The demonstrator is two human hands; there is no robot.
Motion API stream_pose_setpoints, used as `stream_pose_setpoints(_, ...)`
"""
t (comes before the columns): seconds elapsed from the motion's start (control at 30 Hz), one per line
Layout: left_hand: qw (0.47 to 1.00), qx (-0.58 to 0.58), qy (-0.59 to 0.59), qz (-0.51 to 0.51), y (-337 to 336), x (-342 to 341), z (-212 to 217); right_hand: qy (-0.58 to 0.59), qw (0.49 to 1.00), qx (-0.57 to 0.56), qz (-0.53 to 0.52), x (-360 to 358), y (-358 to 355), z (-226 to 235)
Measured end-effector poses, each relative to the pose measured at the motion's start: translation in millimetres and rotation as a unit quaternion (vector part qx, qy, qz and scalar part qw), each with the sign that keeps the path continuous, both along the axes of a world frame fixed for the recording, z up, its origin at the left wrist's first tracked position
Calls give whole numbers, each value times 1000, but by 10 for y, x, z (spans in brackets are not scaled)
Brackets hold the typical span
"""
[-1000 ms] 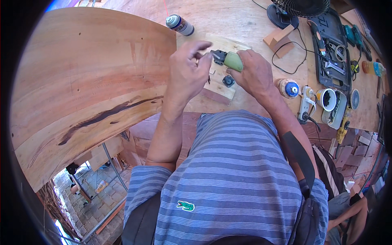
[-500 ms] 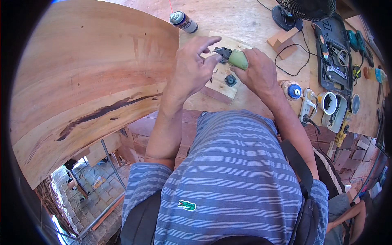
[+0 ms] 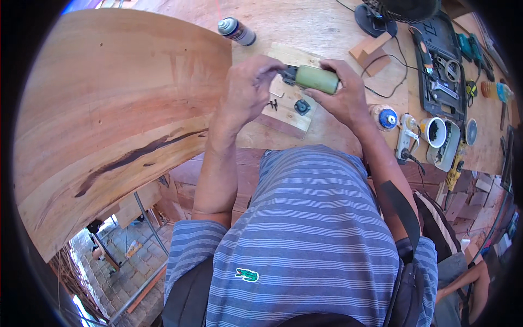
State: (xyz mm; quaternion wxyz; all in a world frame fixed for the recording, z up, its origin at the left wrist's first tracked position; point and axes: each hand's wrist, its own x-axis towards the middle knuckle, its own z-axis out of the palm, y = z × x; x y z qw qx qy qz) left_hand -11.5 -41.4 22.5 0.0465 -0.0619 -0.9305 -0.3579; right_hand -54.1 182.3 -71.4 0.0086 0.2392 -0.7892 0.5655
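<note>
Over the wooden block (image 3: 291, 124) I hold a green rounded tool body (image 3: 318, 79) with a black mechanical end (image 3: 289, 75) on its left. My right hand (image 3: 348, 98) grips the green part at its right end, thumb below and fingers above. My left hand (image 3: 245, 90) is closed in a pinch at the black end; its fingertips partly cover that end. On the block below lie a small black round part with a flange (image 3: 302, 107), several dark screws (image 3: 273, 104) and a thin L-shaped hex key (image 3: 279, 94).
A large wooden panel (image 3: 125, 98) stands on the left. A spray can (image 3: 237, 31) is behind the block. Rightward are wood offcuts (image 3: 371, 53), a blue-capped bottle (image 3: 387, 117), a power strip (image 3: 404, 136), a white cup (image 3: 434, 132), an open toolbox (image 3: 444, 71) and a fan (image 3: 376, 20).
The green tool body has turned more level, showing its side. My left fingers have gone from spread apart to closed at its black end. The view has shifted slightly.
</note>
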Motion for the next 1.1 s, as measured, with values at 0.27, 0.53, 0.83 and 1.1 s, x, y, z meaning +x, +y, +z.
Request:
stream_pose_setpoints(0.27, 997, 27, -53, 55, 12, 85, -28, -186, 964, -190, 18, 113, -112, -473)
stream_pose_setpoints(0.53, 995, 19, -52, 84, -190, 132, -128, -229, 941, -239, 68, 78, -279, -537)
stream_pose_setpoints(0.83, 957, 221, 2, 188, -360, 151, -48, -211, 958, -183, 69, 107, -197, -415)
stream_pose_setpoints(1.1, 977, 119, -8, 177, -13, 66, -180, -257, 942, -212, 38, 196, -131, -404)
